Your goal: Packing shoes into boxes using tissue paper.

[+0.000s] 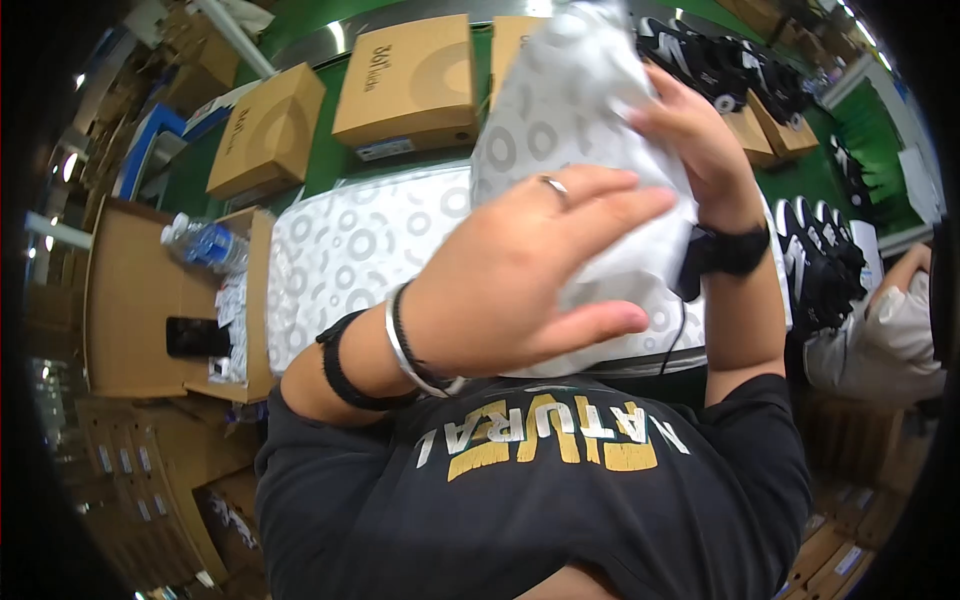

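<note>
A white sheet of wrapping paper (540, 120) with grey rings is raised and bunched in front of me, its top blurred by motion. My right hand (700, 140) grips its right side with bent fingers. Across its lower part reaches my left hand (540, 255), fingers stretched and thumb apart, against or just over the paper; contact is unclear. Whether anything lies inside the paper is hidden. Beneath both hands spreads a flat stack of the same printed paper (345, 255). A black band (735, 252) sits on my right wrist, with a dark cord hanging beside it.
Brown shoe boxes (405, 85) stand along the far side. Black shoes (715, 65) are grouped at the far right, with more shoes (820, 260) nearer. At left, an open carton (140, 290) holds a plastic bottle (205, 240) and a phone (197, 338). Another person's arm (905, 270) shows at right.
</note>
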Demonstrator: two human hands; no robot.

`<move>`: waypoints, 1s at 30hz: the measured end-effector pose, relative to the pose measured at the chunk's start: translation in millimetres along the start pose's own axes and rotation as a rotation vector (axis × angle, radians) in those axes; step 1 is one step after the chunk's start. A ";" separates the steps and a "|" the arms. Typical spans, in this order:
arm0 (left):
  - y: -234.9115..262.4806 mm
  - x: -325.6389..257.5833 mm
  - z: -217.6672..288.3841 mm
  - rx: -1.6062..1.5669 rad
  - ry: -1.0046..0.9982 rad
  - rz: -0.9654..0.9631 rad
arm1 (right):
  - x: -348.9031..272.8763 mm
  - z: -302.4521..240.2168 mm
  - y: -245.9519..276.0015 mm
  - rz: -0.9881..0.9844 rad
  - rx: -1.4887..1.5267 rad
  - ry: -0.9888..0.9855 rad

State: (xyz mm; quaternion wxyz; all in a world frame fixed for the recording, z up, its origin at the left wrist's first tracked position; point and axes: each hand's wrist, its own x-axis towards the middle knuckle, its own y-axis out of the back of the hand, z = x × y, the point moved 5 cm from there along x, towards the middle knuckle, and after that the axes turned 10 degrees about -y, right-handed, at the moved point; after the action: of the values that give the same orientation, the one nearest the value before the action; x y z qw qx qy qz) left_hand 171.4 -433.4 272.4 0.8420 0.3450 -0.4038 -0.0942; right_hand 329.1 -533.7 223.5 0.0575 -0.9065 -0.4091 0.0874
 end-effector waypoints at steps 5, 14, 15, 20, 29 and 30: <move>-57.2 -17.1 -88.3 0.236 0.189 -0.382 | -94.6 181.4 188.2 0.488 -0.686 -0.340; -108.4 -29.5 -123.3 0.459 0.268 -0.646 | 75.0 31.3 164.9 0.912 -0.793 0.313; -107.9 -34.2 -125.2 0.470 0.276 -0.642 | 96.9 30.2 153.7 0.952 -0.794 0.304; -116.3 -31.9 -120.3 0.419 0.255 -0.654 | 174.9 63.9 211.3 0.801 -0.664 0.241; -110.0 -37.7 -127.0 0.402 0.297 -0.604 | -53.5 -8.0 36.5 0.401 -1.159 0.435; -109.8 -32.3 -126.9 0.421 0.300 -0.637 | -81.7 10.9 11.9 0.420 -1.449 0.485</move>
State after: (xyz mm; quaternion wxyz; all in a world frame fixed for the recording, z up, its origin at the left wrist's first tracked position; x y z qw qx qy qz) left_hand 257.9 -436.8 125.2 0.7314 0.6273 -0.1601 -0.2143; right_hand 282.5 -602.6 219.8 -0.4773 -0.7702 -0.1604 -0.3916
